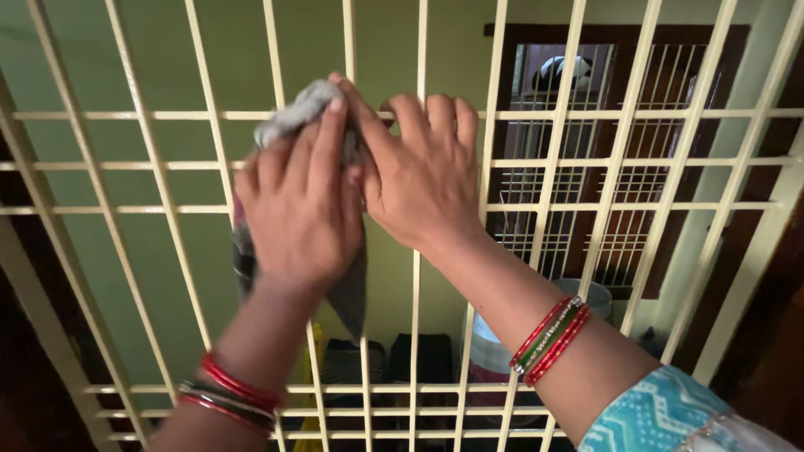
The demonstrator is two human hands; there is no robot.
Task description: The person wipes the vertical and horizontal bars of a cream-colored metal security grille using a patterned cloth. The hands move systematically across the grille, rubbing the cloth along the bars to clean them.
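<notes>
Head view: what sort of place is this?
Probably a home, at a barred window or grille. Both hands press a grey cloth against a cream metal grille; beyond it stand a green wall, a dark wooden window frame and plastic buckets.

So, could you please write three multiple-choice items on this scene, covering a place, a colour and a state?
1. Where is the grey cloth?
A. on the floor
B. against the window grille
C. in a bucket

2. What colour are the grille's bars?
A. cream
B. black
C. blue

3. How is the left hand placed?
A. hanging free
B. gripping a bangle
C. pressing the cloth

Answers: 1 B, the cloth lies on the bars; 2 A, the bars look pale cream; 3 C, its fingers lie over the cloth, with the right hand beside it.
</notes>
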